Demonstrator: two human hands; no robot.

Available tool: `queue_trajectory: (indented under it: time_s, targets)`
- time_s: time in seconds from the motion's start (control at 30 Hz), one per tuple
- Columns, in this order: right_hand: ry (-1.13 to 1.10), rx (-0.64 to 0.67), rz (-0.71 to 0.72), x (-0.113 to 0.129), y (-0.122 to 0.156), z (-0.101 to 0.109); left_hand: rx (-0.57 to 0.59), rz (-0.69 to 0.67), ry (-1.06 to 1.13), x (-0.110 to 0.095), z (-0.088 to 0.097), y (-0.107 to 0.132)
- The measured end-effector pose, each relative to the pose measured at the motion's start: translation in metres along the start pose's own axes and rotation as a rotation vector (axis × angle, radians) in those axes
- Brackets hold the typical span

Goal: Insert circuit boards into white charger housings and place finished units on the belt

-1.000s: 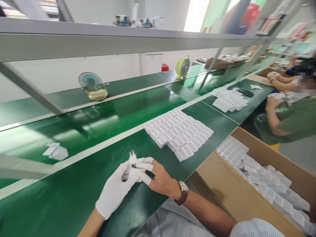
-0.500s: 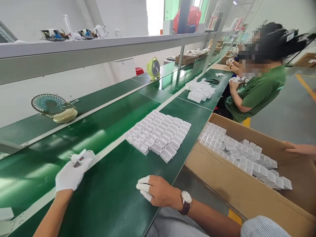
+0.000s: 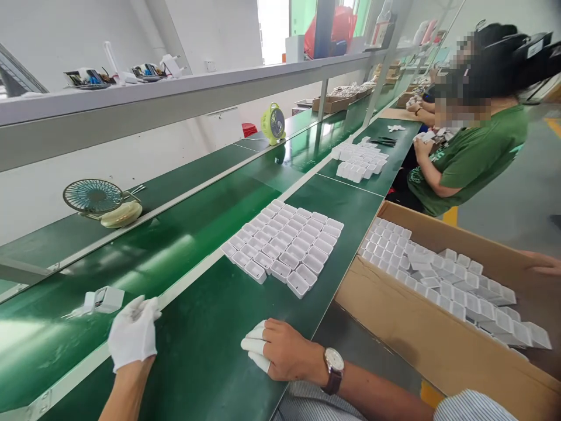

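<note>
- Left hand (image 3: 132, 334), in a white glove, hovers over the pale strip between bench and belt, fingers loosely curled and grasping nothing.
- Just beyond its fingertips lies a white plug adapter (image 3: 104, 299) on the green conveyor belt (image 3: 175, 245), lying on its side, clear of the glove, though close.
- Right hand (image 3: 280, 349) rests on the green bench (image 3: 205, 351), knuckles up, fingers folded under; white finger cots cover the tips; it holds nothing that I can see.
- A brown-strapped wristwatch (image 3: 333, 369) sits on the right wrist, striped sleeve behind it.
- Ahead of the right hand, a tidy block of white housings (image 3: 284, 248) stands in rows on the bench, open sides up.
- To the right, a cardboard box (image 3: 421, 339) leans against the bench edge, more white housings inside it.
- Across the belt, a teal desk fan (image 3: 94, 199) lies tipped back; farther along stands a lime-green fan (image 3: 273, 123).
- Down the line a person in a green shirt (image 3: 473, 158) works beside another cluster of white housings.
</note>
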State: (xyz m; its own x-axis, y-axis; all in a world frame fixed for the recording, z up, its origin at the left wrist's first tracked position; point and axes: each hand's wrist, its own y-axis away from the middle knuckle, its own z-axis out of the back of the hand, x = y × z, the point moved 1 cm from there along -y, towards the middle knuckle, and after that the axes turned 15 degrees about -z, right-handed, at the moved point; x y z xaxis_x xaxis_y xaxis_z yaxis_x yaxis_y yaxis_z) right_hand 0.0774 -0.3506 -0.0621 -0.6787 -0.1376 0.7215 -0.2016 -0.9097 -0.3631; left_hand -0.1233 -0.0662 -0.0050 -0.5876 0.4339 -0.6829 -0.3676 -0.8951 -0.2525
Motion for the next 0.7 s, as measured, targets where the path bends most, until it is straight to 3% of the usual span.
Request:
queue_trajectory:
  time_s: [0.03, 0.1, 0.2, 0.27, 0.37, 0.43, 0.5, 0.6, 0.7]
  targets:
    - [-0.010, 0.015, -0.002, 0.001, 0.000, 0.001, 0.034, -0.007, 0.045, -0.014, -0.009, 0.009]
    - [-0.023, 0.054, 0.016, 0.005, 0.002, 0.008, 0.210, -0.036, 0.156, -0.048, -0.026, 0.027]
    - [-0.082, 0.023, 0.023, 0.008, 0.003, 0.041, 0.507, -0.090, 0.348, -0.101, -0.050, 0.054]
    - [-0.136, -0.170, -0.073, -0.001, 0.000, 0.078, 0.684, -0.120, 0.397, -0.128, -0.066, 0.071]
    - [-0.138, -0.677, -0.367, -0.038, -0.009, 0.143, 0.852, -0.144, 0.480, -0.150, -0.089, 0.093]
    - [-0.120, -0.921, -0.533, -0.074, -0.016, 0.182, 0.906, -0.130, 0.549, -0.155, -0.105, 0.104]
    - [-0.129, -0.989, -0.591, -0.111, -0.024, 0.210, 0.911, -0.107, 0.613, -0.156, -0.121, 0.113]
    - [-0.182, -0.957, -0.684, -0.160, -0.030, 0.230, 0.851, -0.079, 0.712, -0.154, -0.141, 0.121]
    - [-0.225, -0.881, -0.753, -0.188, -0.029, 0.230, 0.814, -0.046, 0.805, -0.154, -0.154, 0.126]
